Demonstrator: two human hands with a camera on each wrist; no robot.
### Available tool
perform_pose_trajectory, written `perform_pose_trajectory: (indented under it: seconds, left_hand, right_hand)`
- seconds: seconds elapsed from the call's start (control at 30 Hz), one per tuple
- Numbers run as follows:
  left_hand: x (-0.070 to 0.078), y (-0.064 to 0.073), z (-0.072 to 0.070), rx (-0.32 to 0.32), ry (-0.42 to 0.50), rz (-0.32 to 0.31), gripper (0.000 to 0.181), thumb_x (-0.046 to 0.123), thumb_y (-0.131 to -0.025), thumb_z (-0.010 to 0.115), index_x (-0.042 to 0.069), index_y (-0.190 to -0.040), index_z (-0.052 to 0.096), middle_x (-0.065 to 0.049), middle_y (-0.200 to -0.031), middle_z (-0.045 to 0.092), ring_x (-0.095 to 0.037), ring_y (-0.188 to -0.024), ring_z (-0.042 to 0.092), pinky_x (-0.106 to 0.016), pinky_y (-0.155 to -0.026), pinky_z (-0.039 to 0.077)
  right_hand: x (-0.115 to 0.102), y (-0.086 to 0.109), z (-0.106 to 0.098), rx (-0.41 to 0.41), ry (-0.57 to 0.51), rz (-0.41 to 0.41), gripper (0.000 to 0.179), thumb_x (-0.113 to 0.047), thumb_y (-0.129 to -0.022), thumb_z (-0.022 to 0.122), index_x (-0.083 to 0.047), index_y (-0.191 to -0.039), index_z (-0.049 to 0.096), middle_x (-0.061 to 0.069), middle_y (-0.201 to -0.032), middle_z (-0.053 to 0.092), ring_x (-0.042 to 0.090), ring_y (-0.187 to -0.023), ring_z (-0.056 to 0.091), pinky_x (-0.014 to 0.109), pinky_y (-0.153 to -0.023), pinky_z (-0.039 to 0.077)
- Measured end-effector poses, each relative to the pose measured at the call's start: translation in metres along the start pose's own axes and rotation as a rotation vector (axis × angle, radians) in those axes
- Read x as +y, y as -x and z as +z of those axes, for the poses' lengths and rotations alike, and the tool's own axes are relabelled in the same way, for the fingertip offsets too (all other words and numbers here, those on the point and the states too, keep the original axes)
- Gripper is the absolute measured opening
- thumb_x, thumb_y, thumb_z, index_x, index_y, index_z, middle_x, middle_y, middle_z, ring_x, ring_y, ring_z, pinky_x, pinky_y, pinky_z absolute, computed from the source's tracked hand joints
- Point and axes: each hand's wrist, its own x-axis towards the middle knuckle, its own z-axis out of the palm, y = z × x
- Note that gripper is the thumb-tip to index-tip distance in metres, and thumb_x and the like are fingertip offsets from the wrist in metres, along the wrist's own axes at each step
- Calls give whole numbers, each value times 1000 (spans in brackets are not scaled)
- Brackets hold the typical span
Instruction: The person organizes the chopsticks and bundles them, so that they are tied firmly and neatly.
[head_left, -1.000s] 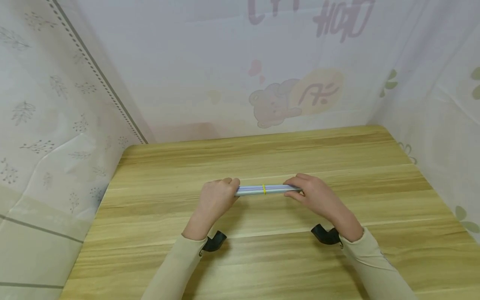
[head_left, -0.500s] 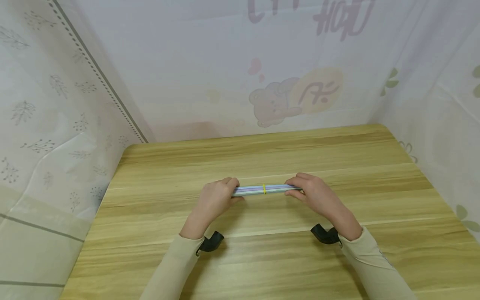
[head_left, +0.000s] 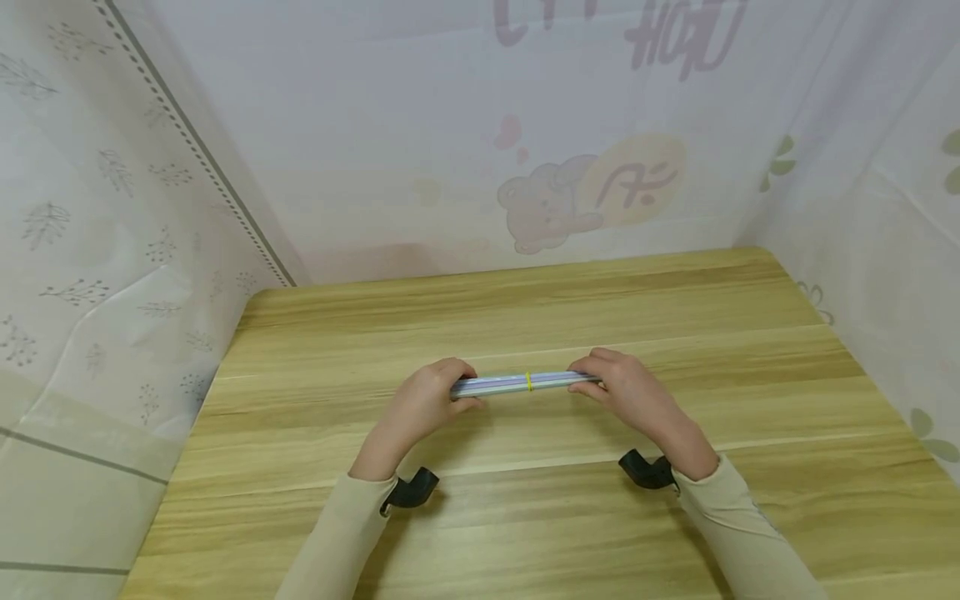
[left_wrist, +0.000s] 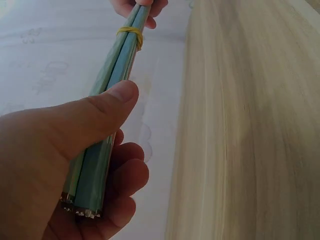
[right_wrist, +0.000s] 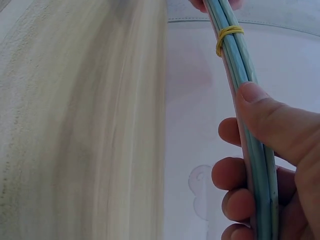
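Observation:
A bundle of slim pastel pencils (head_left: pixel 491 385), in blue, lavender and mint, is held level above the wooden table between both hands. A yellow rubber band (head_left: pixel 528 382) is wound around its middle. The left hand (head_left: pixel 426 402) grips the left end, thumb (left_wrist: pixel 122 95) along the near side and fingers curled beneath. Dark, glinting pencil ends (left_wrist: pixel 87 212) show near that palm in the left wrist view. At the other end, the right hand (head_left: pixel 630 394) holds the bundle between thumb (right_wrist: pixel 255 95) and curled fingers; the right tips of the pencils are hidden.
The wood-grain table (head_left: pixel 525 533) spreads beneath both hands. Printed cloth walls (head_left: pixel 375 167) stand at its back and on both sides. A black wrist mount (head_left: pixel 411 488) sits at the left cuff and another black mount (head_left: pixel 647 470) at the right.
The left hand has slid a little outward to the left along the bundle, so more of the pencils shows beside it. The right hand has barely moved and keeps its hold.

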Motion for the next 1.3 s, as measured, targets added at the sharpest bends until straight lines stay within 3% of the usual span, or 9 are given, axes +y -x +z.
perform_pose_trajectory:
  seconds: [0.27,0.5,0.77,1.0,1.3]
  left_hand:
    - [-5,4,4,40,32,45,28,20,-77,80,7,-100,69,0,-92,63,-10,-78,58,-29,-71,51]
    - [-9,7,11,30,19,29,28,20,-77,80,7,-100,70,0,-93,63,-10,-79,57,-28,-71,51]
    - [-13,7,18,-2,-23,-10,27,23,-77,80,9,-99,70,0,-93,65,-14,-84,59,-31,-76,51]
    - [-15,8,22,-32,-35,-47,28,26,-75,81,11,-97,72,1,-94,63,-16,-85,52,-32,-76,48]
    - [-20,10,32,-74,-37,-77,32,31,-73,81,13,-98,73,3,-94,63,-13,-83,48,-30,-75,45]
  right_hand:
    - [5,3,8,-11,-14,20,19,-15,-80,74,-8,-98,70,-3,-83,64,4,-67,50,23,-60,46]
    - [8,5,15,-18,-31,37,20,-13,-80,76,-7,-98,69,0,-88,68,8,-74,58,27,-65,51]
    - [9,7,20,-40,46,42,20,-15,-81,75,-8,-99,71,2,-91,69,14,-82,63,32,-70,53]
    - [13,9,26,-6,98,-2,20,-17,-75,80,-10,-93,74,-1,-86,62,14,-79,54,28,-66,48]
    - [18,10,35,-122,67,69,21,-22,-77,79,-12,-95,74,-4,-84,59,8,-73,46,23,-63,42]
